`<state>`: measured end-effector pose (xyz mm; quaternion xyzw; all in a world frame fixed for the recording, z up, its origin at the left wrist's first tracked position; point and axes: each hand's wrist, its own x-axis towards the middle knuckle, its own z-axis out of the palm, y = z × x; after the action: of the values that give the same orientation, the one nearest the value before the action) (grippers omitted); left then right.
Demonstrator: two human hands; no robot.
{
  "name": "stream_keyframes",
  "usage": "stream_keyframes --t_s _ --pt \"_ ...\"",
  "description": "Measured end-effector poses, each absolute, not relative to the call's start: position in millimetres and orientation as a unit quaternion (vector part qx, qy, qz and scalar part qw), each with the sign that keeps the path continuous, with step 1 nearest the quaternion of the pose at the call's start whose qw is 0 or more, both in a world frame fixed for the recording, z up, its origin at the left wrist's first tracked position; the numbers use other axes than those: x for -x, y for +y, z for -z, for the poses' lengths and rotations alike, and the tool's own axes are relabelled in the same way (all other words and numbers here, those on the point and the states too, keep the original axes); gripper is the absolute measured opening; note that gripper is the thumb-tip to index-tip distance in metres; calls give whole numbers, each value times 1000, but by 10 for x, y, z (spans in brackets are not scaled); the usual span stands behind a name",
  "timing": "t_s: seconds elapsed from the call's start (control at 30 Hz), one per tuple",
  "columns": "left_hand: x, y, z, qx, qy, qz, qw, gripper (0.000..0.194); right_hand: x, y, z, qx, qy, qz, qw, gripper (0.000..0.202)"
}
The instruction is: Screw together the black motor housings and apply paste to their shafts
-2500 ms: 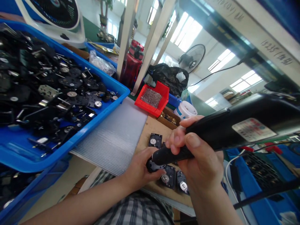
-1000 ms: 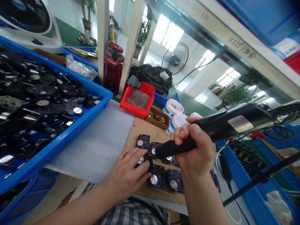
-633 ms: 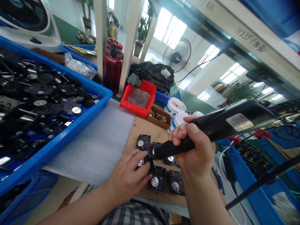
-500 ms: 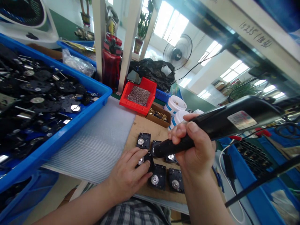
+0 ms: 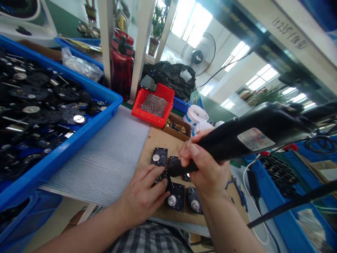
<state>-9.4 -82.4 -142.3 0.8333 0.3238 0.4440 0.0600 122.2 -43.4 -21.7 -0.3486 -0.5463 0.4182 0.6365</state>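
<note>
Black casing fills your right hand (image 5: pixel 206 170), wrapped round the power tool (image 5: pixel 235 140), whose rear blurs toward two o'clock. Your left hand (image 5: pixel 142 193) lies slightly spread over a black unit (image 5: pixel 158 179), the tool's tip at its two o'clock, contact unclear; the thumb is hidden, so you cannot tell whether the hand grips or presses. From that unit, a second unit (image 5: pixel 173 160) at one o'clock is partly covered by the tool; a third unit (image 5: pixel 177 197) at five shows nearly whole.
</note>
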Motion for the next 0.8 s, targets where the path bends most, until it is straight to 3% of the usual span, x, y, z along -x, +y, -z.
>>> stream_keyframes --t_s 0.3,0.57,0.8 --pt "117 -845 1416 -837 334 -430 48 15 -1238 -422 249 356 -535 -436 630 18" --pt "208 -875 1095 -836 405 -342 140 17 -1610 -633 53 312 -391 -388 774 23" --pt "134 -771 801 -867 421 -242 113 22 -1783 -910 144 326 -337 -398 789 22"
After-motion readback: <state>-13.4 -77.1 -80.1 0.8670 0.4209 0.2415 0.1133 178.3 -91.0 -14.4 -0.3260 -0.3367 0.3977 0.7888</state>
